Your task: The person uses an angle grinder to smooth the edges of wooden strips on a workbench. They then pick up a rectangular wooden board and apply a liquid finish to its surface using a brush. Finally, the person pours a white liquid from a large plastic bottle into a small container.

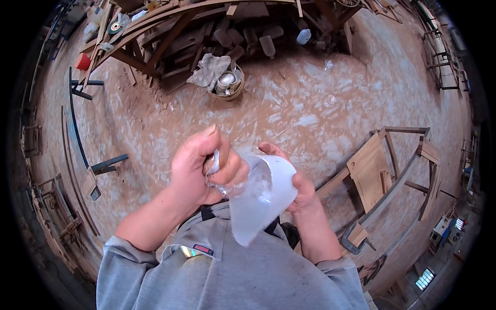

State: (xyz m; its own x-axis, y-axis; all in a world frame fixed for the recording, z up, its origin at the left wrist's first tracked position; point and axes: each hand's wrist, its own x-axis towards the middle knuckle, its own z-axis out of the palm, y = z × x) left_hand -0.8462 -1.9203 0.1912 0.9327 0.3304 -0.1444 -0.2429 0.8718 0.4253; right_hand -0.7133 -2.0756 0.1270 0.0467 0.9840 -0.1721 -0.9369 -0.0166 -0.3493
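In front of my chest, my left hand [206,168] is closed in a fist around crumpled clear plastic film [216,159]. A bit of the film pokes out between thumb and fingers, and more shows below the fist. My right hand [302,188] grips the right side of a curled, translucent white plastic piece [266,199], which narrows to a point at its lower end. Its thumb lies on the near side, while most of the other fingers are hidden behind. The knuckles of my left hand are at the left edge of the white piece, where something clear and shiny shows inside the curl.
Ahead stands a bucket [238,89] filled with containers and crumpled plastic. Beyond it is a cluttered wooden workbench [178,20] with plastic bottles beneath. A curved wooden frame [408,170] with a clamp [356,243] lies to the right, and a dark frame [77,121] to the left.
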